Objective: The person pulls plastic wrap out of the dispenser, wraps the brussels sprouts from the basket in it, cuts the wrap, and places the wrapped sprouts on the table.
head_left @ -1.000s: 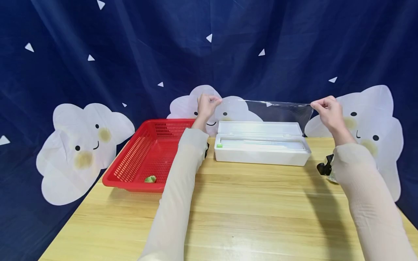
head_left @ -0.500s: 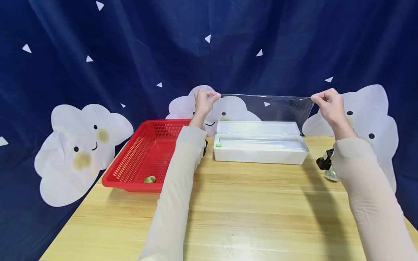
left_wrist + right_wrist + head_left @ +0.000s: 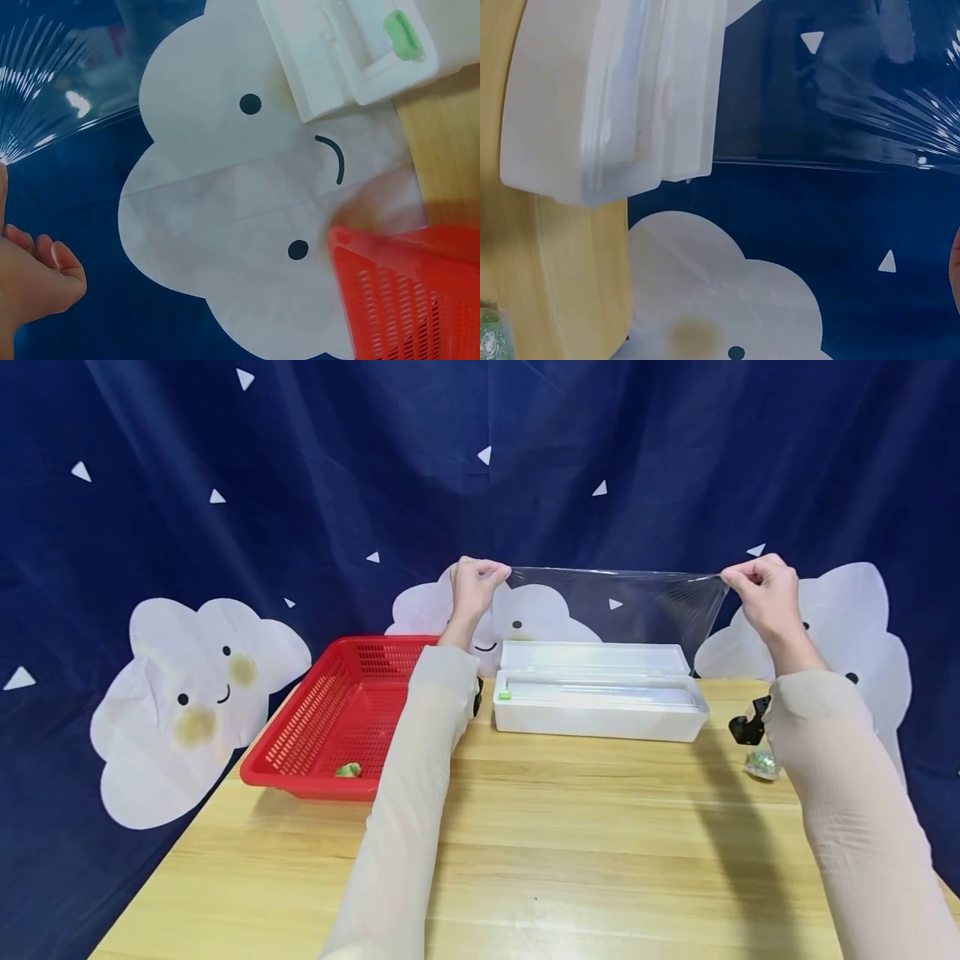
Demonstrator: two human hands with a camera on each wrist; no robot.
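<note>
A clear sheet of plastic wrap (image 3: 637, 606) stretches between my raised hands, rising behind a white plastic wrap dispenser box (image 3: 600, 720). My left hand (image 3: 471, 593) pinches its left corner between thumb and finger. The opposite corner is pinched by my right hand (image 3: 768, 600), higher than the box. Creases fan out from the pinched corner in the left wrist view, where the left hand (image 3: 37, 277) shows at the edge. The box's lid (image 3: 596, 657) stands tipped back, and a green slider (image 3: 505, 696) sits at its left end. Only a sliver of the right hand (image 3: 955, 274) appears in the right wrist view.
Left of the box stands a red plastic basket (image 3: 300, 727) holding a small green vegetable piece (image 3: 348, 770). A small wrapped green item (image 3: 762, 765) lies by my right forearm on the wooden table (image 3: 585, 843). A dark blue curtain (image 3: 420, 460) with clouds hangs behind.
Both hands have risen, drawing the plastic wrap higher above the box. The wrapped green item by my right sleeve has come more into view. The box and basket stay in place.
</note>
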